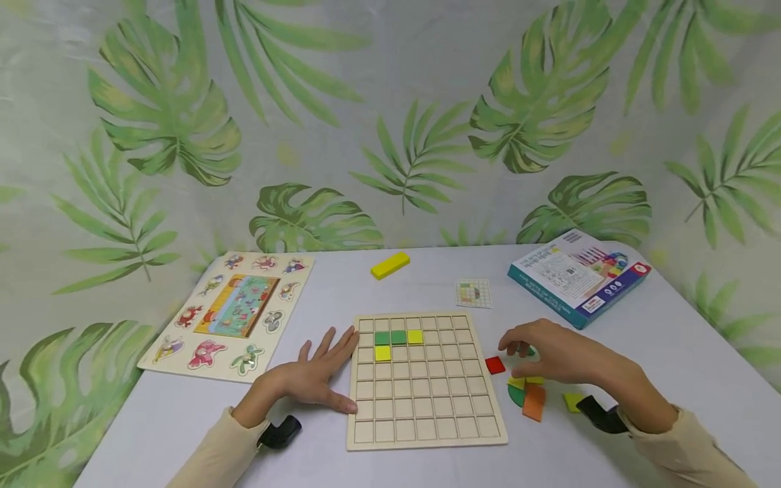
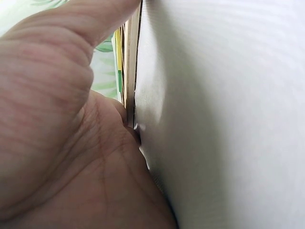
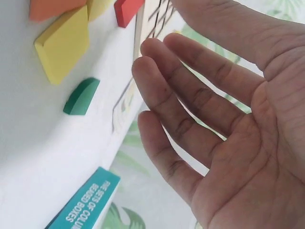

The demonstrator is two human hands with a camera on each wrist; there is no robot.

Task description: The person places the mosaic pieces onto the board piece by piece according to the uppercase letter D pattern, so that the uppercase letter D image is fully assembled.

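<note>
A wooden grid board (image 1: 427,444) lies flat on the table, with two green squares (image 1: 398,337) and a yellow one (image 1: 415,336) in one row and another yellow square (image 1: 382,353) below. My left hand (image 1: 318,377) rests against the board's left edge, fingers spread and thumb at the rim. Right of the board, my right hand (image 1: 549,351) hovers over loose tiles, its fingers loosely bent with nothing between them. Around it lie a red square (image 1: 495,365), orange pieces (image 1: 533,404), yellow pieces (image 3: 64,46) and a green rounded piece (image 3: 82,98). My hand partly hides this pile in the head view.
A small printed pattern card (image 1: 473,293) lies behind the board. At the back right sits a teal game box (image 1: 579,278), and a yellow block (image 1: 390,265) is at the back. An animal puzzle board (image 1: 228,318) lies on the left. Behind the table hangs a leaf-print cloth (image 1: 421,156).
</note>
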